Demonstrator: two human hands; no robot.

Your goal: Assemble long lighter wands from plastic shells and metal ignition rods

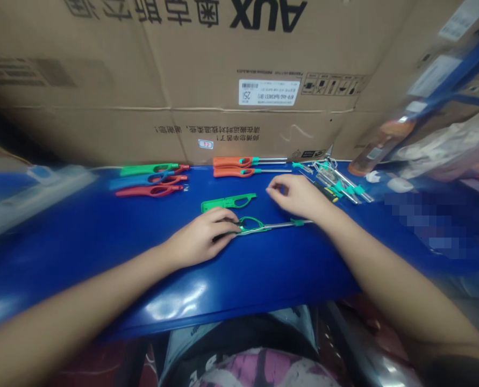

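My left hand (201, 237) is closed on the handle end of a green long-reach gas lighter (253, 221), which lies low over the blue table. From the lighter a thin metal tube (281, 225) runs right, with a small green piece (298, 222) on it. Just beyond that hand lies a separate green handle shell (244, 201). My right hand (294, 196) hovers above the tube's far end, thumb and fingers curled into a pinch. Whatever sits between those fingertips, if anything, is too small to make out.
Green, blue and red lighter handles (150, 191) lie at the back left. Two orange lighters (233, 172) rest against the cardboard box (199, 86). Metal tubes with green pieces (346, 188) are heaped at right, near a yellow-black tool (328, 194) and an orange-capped bottle (378, 148).
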